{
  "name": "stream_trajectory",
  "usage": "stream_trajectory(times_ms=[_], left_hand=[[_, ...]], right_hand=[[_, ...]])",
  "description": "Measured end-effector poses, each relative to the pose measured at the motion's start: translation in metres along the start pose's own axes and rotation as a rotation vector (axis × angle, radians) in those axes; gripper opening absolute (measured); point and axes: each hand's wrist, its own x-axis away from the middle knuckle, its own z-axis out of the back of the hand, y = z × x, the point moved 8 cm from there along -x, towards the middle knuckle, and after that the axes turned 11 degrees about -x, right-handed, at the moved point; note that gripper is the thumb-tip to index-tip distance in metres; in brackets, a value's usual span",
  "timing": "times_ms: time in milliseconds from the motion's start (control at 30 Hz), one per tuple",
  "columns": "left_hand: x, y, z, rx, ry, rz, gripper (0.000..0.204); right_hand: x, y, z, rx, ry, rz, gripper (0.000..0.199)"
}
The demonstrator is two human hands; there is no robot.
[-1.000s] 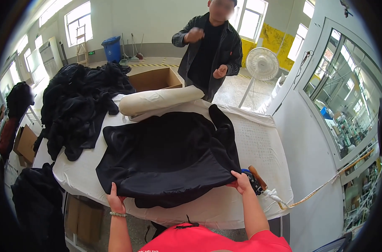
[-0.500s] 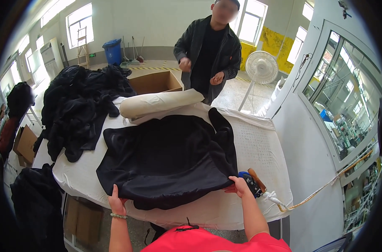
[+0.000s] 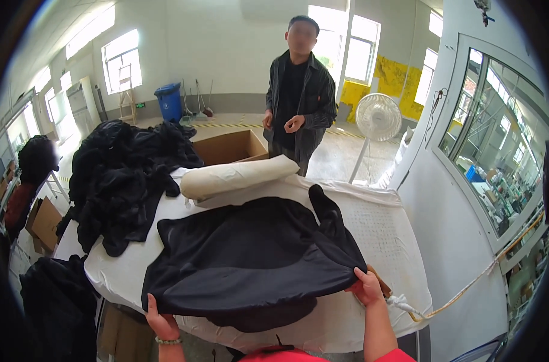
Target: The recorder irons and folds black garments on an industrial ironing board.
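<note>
Head view: A black garment (image 3: 244,241) lies on a white table (image 3: 386,226), just beyond the person's hands, its long axis running left to right. The left hand (image 3: 162,324) pinches the near left corner, the right hand (image 3: 368,288) the near right — thumbs uppermost, neither nearer to the cloth. Between them, a lower fold (image 3: 262,320) bulges nearside. A pale roll (image 3: 241,178) bounds the far side, a dark pile (image 3: 117,187) the far left — the broadest open stretch of tabletop runs along the right.
</note>
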Motion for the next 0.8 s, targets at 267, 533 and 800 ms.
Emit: stream_trajectory(times_ms=[267, 533, 800], left_hand=[[-0.123, -0.048, -0.045, -0.409, -0.015, 0.155, 0.037], [-0.115, -0.08, -0.015, -0.353, -0.015, 0.27, 0.041], [-0.032, -0.132, 0.076, -0.399, 0.106, 0.477, 0.035]], right_hand=[[-0.139, -0.039, -0.031, 0.162, 0.017, 0.046, 0.031], [-0.137, -0.006, -0.015, 0.051, 0.108, 0.084, 0.031], [-0.058, 0.07, 0.057, 0.088, 0.224, -0.235, 0.032]])
